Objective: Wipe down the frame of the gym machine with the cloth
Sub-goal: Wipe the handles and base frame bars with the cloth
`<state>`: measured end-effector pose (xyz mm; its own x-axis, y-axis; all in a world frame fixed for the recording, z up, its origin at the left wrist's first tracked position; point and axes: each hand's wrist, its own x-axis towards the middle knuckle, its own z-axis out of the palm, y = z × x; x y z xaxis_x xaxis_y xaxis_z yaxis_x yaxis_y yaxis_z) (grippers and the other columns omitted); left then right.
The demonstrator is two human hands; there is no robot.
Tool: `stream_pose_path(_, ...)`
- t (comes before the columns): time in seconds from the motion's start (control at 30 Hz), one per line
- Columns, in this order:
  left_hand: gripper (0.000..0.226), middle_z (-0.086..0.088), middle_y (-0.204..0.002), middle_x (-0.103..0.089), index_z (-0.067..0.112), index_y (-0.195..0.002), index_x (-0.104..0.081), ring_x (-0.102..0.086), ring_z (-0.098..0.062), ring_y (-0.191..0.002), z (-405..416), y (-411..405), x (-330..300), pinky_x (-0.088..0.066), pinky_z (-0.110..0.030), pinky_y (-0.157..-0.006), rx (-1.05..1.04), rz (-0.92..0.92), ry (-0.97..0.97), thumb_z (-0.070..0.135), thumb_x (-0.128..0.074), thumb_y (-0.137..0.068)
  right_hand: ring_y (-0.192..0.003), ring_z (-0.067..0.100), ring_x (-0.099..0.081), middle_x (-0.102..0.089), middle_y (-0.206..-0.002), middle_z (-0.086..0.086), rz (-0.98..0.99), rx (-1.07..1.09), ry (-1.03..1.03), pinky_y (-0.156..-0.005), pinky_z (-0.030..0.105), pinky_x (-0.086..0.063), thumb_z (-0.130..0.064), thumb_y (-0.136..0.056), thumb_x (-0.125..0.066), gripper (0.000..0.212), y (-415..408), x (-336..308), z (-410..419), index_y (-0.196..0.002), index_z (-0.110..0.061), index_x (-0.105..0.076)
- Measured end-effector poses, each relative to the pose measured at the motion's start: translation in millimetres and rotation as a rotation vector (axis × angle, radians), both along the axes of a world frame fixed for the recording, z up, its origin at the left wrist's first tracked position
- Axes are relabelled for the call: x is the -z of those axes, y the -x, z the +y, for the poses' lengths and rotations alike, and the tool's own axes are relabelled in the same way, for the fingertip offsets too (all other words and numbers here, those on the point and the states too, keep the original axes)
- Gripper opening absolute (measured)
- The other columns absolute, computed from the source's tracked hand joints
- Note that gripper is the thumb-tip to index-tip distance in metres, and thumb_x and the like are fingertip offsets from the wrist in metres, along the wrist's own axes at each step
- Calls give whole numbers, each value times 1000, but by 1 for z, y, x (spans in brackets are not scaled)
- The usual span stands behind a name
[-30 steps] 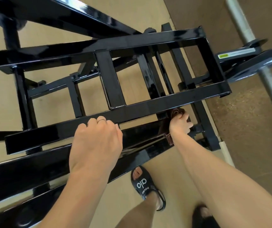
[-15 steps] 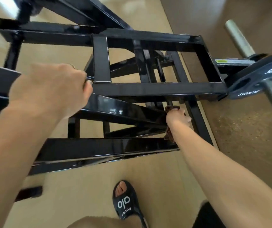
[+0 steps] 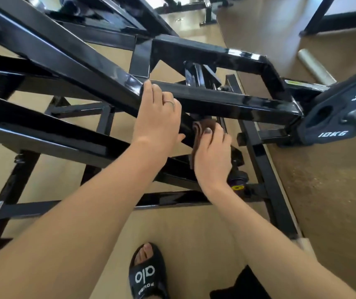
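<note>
While gripping the cloth (image 3: 200, 128), right hand (image 3: 212, 156) against frame (image 3: 226, 100).

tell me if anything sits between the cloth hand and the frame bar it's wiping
Nothing visible does. The right hand holds the brown cloth against a lower frame bar. The left hand rests on the upper bar, beside the wiping spot.

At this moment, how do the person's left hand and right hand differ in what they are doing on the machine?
The left hand rests bare on an upper bar of the black frame, while the right hand holds the brown cloth against a lower bar. The left hand wears a ring; none shows on the right hand. The left hand sits higher in view than the right hand. Both touch the same frame.
</note>
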<state>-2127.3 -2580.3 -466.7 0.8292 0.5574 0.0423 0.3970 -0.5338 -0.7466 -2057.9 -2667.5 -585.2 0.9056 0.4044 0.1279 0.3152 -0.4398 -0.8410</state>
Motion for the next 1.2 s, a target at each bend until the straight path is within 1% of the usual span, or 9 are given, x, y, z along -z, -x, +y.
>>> stream_pose_path(0.13, 49, -17, -143, -53, 11, -138, -45, -42, -42, -138, 4, 1, 0, -22, -53, -122, 37, -70, 13, 45, -51, -103, -105, 14, -60, -55, -127, 1, -201, -171, -110, -73, 26, -57, -48, -107, -27, 47, 17, -22, 17, -145, -26, -42)
stream_pose_path(0.3, 74, -16, -138, -57, 10, -135, -50, -46, -41, -134, 7, -2, 6, -26, -51, -118, 27, -78, 0, 71, -43, -95, -105, 19, -62, -55, -130, 4, -171, -148, 12, -79, 36, -59, -48, -106, -25, 49, -14, 14, -5, -145, -24, -44)
stream_pose_path(0.57, 79, -17, -126, -61, 6, -126, -51, -51, -42, -127, 9, 3, 15, -31, -50, -117, 112, -95, -100, 76, -39, -93, -118, 34, -59, -50, -135, 12, 122, -4, 121, -99, 53, -53, -47, -110, -25, 45, -44, 45, -31, -146, -28, -44)
stream_pose_path(0.73, 77, -16, -117, -64, 6, -115, -56, -55, -39, -120, 8, 6, 22, -33, -49, -114, 165, -162, -155, 77, -38, -91, -111, 20, -59, -49, -131, 4, 64, -90, 40, -93, 33, -53, -50, -108, -36, 45, -19, 55, -61, -149, -33, -44)
stream_pose_path(0.9, 77, -16, -120, -63, 4, -115, -59, -53, -37, -119, 8, 7, 25, -32, -46, -113, 123, -205, -159, 76, -44, -91, -115, 14, -54, -49, -136, 2, -127, -202, 14, -93, 30, -50, -44, -107, -45, 46, 21, 68, -77, -150, -29, -44)
stream_pose_path(0.97, 70, -20, -135, -56, 2, -128, -56, -46, -40, -132, 4, 7, 30, -25, -47, -119, 95, -260, -111, 65, -49, -97, -112, 7, -51, -49, -137, -5, -87, -219, 3, -91, 26, -48, -49, -104, -43, 47, 46, 80, -82, -149, -34, -43)
stream_pose_path(1.07, 41, -18, -147, -48, 6, -136, -54, -37, -36, -143, -21, 26, 61, -21, -47, -124, 307, -606, 206, 27, -56, -101, -110, 3, -56, -56, -133, -15, 75, -112, -92, -87, 18, -49, -54, -101, -45, 42, 82, 110, -92, -141, -41, -46)
stream_pose_path(1.13, 29, -12, -129, -59, 10, -123, -61, -53, -30, -120, -43, 57, 87, -40, -40, -104, 555, -828, 360, 18, -52, -97, -94, 9, -70, -64, -118, -16, 267, -13, -181, -69, 28, -61, -53, -101, -48, 30, 100, 131, -96, -131, -46, -48)
stream_pose_path(1.2, 18, -11, -105, -63, 10, -105, -63, -56, -28, -91, -53, 90, 111, -41, -36, -78, 808, -866, 410, 18, -50, -95, -72, 9, -73, -67, -97, -15, 397, 76, -221, -47, 22, -56, -51, -103, -51, 18, 111, 152, -97, -120, -47, -51)
